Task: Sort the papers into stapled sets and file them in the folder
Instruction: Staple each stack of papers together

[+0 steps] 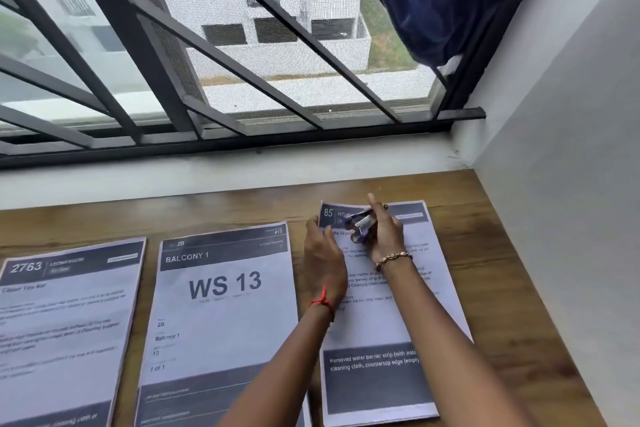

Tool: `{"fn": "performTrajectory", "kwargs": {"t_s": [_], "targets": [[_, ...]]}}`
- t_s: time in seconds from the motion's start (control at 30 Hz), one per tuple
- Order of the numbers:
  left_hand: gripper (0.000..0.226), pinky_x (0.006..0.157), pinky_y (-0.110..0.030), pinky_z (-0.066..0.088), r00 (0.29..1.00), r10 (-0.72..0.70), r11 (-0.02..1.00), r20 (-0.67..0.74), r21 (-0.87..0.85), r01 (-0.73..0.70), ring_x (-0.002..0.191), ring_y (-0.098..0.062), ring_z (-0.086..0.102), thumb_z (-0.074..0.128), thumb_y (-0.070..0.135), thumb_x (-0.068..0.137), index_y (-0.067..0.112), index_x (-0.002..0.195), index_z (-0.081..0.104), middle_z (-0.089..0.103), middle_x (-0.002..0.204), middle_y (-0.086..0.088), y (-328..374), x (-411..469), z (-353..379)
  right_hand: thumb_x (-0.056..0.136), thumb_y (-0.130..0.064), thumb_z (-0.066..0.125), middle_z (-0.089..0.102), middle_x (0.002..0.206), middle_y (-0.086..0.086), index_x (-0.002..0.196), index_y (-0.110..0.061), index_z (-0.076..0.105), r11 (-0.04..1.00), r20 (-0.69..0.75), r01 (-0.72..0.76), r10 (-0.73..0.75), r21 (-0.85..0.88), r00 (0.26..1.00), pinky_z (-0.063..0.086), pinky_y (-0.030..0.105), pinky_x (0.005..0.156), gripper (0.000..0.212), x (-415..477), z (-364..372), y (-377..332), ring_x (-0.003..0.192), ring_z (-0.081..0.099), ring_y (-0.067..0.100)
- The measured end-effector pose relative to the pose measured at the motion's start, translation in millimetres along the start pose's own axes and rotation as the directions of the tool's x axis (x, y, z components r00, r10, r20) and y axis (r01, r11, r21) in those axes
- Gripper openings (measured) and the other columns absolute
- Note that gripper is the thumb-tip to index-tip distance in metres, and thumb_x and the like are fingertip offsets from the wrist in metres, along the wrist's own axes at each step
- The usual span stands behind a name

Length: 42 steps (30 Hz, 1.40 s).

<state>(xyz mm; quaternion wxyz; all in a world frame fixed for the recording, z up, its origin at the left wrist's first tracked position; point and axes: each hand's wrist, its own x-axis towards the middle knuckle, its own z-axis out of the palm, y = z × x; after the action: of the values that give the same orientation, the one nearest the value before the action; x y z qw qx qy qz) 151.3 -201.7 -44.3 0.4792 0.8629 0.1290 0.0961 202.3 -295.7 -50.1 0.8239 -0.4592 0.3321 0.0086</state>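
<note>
Three printed paper sets (221, 315) side by side, flat on desk; blue stapler (362, 222) over rightmost set's top-left corner.

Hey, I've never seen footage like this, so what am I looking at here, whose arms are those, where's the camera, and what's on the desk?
There is no machine here. The one picture comes from a camera worn on a person's head, looking forward and down, so the two arms are the wearer's own. On the wooden desk under a barred window lie three paper sets: one headed 2763, one reading WS 13, and one headed 85. The right hand holds a small stapler at the top left corner of the 85 set, while the left hand steadies that corner. No folder is in view.
</note>
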Motion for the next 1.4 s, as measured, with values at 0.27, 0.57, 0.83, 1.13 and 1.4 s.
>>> {"fn": "performTrajectory", "kwargs": {"t_s": [0.27,0.57,0.83,1.13,1.4], "targets": [[0.034,0.08,-0.043,0.047,0.983,0.044,0.997,-0.181,0.075,-0.031,0.091,-0.032,0.056,0.042,0.013,0.09,0.005,0.12,0.055,0.063,0.099,-0.015,-16,7,12,0.072,-0.017,0.071,0.071,0.077,0.014,0.091,-0.004,0.056,0.968,0.411,-0.12,0.02,0.221,0.911,0.058,0.034,0.061,0.028,6,-12,2,0.069,0.07,0.024],[0.033,0.078,-0.045,0.05,0.97,0.114,0.993,-0.217,0.041,-0.108,0.089,-0.033,0.058,0.043,0.002,0.085,0.004,0.114,0.058,0.064,0.099,-0.013,-16,6,14,0.035,-0.031,0.095,0.071,0.097,0.009,0.108,-0.008,0.06,1.0,0.554,0.029,-0.023,-0.003,0.832,0.059,0.038,0.07,0.084,15,-9,-13,0.088,0.069,0.025],[0.034,0.077,-0.046,0.049,0.968,0.118,0.993,-0.22,0.035,-0.113,0.088,-0.031,0.057,0.04,0.002,0.086,0.007,0.114,0.058,0.063,0.098,-0.011,-20,6,16,0.048,-0.035,0.088,0.072,0.096,0.009,0.103,-0.002,0.064,0.92,0.603,0.238,-0.002,-0.312,0.798,0.058,0.032,0.075,0.069,25,-5,-31,0.086,0.069,0.022],[0.029,0.076,-0.046,0.048,0.977,0.109,0.994,-0.182,-0.009,-0.113,0.09,-0.027,0.053,0.041,0.003,0.087,0.004,0.112,0.056,0.056,0.1,-0.012,-20,8,15,0.067,-0.017,0.077,0.067,0.096,0.02,0.086,-0.009,0.069,0.693,0.618,0.371,0.137,-0.618,0.774,0.048,0.048,0.093,0.023,37,12,-52,0.089,0.061,0.03],[0.049,0.087,-0.039,0.042,0.991,0.019,0.994,-0.135,-0.104,-0.033,0.097,-0.02,0.048,0.029,0.041,0.087,0.009,0.115,0.054,0.055,0.105,-0.005,-14,5,12,0.08,-0.009,0.068,0.069,0.078,-0.001,0.074,-0.019,0.067,0.575,0.659,0.452,0.214,-0.682,0.721,0.048,0.036,0.086,0.011,35,27,-46,0.074,0.064,0.012]]}}
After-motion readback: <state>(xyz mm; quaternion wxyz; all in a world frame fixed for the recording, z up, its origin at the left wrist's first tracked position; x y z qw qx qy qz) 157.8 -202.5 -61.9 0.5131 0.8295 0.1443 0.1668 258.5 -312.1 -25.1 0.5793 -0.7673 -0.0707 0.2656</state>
